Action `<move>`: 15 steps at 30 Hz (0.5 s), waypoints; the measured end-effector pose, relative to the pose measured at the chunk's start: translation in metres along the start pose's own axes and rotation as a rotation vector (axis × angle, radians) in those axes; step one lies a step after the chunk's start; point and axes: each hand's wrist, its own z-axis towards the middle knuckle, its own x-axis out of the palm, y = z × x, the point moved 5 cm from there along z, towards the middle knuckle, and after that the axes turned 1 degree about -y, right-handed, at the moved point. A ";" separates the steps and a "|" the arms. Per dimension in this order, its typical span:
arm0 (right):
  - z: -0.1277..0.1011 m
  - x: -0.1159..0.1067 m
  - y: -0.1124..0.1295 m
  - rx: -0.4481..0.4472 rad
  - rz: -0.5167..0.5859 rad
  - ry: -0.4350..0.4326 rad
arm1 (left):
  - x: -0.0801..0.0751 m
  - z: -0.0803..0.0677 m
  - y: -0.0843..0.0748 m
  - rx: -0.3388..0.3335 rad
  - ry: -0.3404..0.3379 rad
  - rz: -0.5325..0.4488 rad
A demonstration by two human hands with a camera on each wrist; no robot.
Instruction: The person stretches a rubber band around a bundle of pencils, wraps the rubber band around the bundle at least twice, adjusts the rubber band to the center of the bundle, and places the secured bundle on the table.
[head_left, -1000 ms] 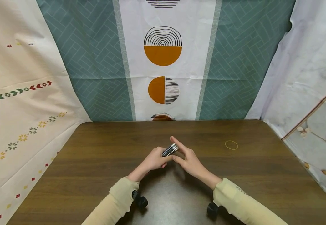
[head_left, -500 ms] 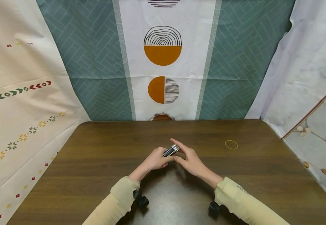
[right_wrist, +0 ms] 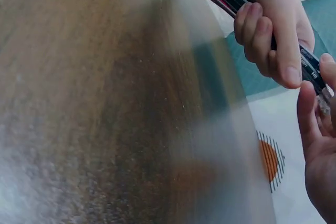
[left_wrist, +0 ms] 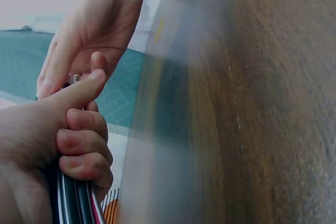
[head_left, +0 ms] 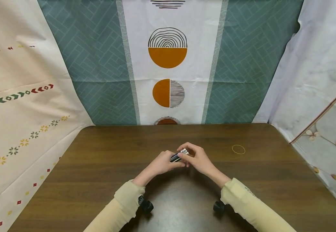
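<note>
My left hand (head_left: 161, 162) grips a bundle of slim dark pens (head_left: 175, 157), fingers curled round the barrels and thumb stretched along them. Silvery ends of the bundle point up and to the right in the head view. At those ends, my right hand (head_left: 201, 159) pinches the pens between thumb and fingers, close to the left thumb. In the left wrist view the pens (left_wrist: 71, 203) stick out below the left fist, a pink-red one among the dark ones. The right wrist view shows small white print on a barrel (right_wrist: 310, 64).
A thin yellow rubber band (head_left: 239, 154) lies on the brown wooden table (head_left: 113, 138) at the right. Patterned cloths (head_left: 107, 64) hang behind the table and along both sides. A black wrist camera (head_left: 147, 207) sits under the left sleeve, another (head_left: 219, 207) under the right.
My right hand's fingers, stretched out beside the pen ends a second ago, have curled in round them, the thumb now over the pens. The bundle has shifted slightly right and tilted flatter.
</note>
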 end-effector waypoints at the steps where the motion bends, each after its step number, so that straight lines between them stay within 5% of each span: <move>1: 0.000 0.000 0.000 -0.010 0.003 0.000 | 0.000 0.000 0.000 0.001 0.007 -0.005; 9: 0.001 -0.006 0.001 -0.098 0.072 -0.005 | 0.000 0.000 0.000 0.044 0.090 -0.081; 15: 0.000 -0.010 0.009 -0.109 0.086 -0.017 | -0.004 -0.006 -0.001 0.101 0.280 -0.192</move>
